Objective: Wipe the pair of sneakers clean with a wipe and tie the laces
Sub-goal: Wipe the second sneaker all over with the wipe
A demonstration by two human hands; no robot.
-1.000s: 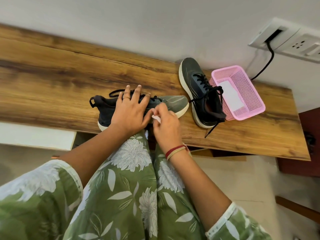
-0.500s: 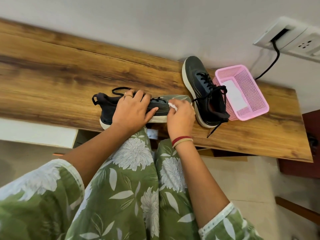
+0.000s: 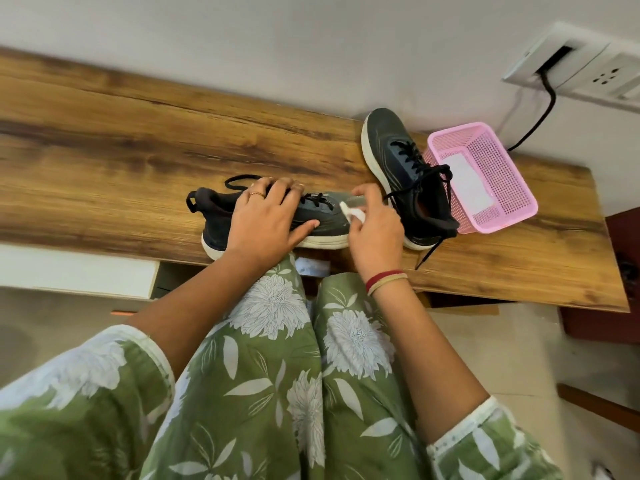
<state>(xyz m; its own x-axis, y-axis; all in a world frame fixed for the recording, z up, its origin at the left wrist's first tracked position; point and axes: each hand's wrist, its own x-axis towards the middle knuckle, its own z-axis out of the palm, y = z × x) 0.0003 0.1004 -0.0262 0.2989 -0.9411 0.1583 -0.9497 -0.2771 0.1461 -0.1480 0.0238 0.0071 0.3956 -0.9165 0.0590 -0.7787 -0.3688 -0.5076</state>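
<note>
A dark sneaker with a white sole [image 3: 322,218] lies across the near edge of the wooden table [image 3: 121,157], toe to the right, laces loose. My left hand [image 3: 265,221] grips it over the collar, fingers curled over the far side and thumb along the near side. My right hand [image 3: 375,228] pinches a small white wipe [image 3: 351,213] against the toe area. The second dark sneaker [image 3: 405,178] stands to the right, toe toward the wall, laces untied and trailing over the table edge.
A pink perforated basket [image 3: 498,157] with a white sheet inside stands against the second sneaker on the right. A wall socket [image 3: 568,60] with a black cable hangs above it. My green floral clothing fills the foreground below the table edge.
My right hand with the wipe has slid right along the sneaker, from the middle toward the toe. My left hand's fingers have curled down over the collar.
</note>
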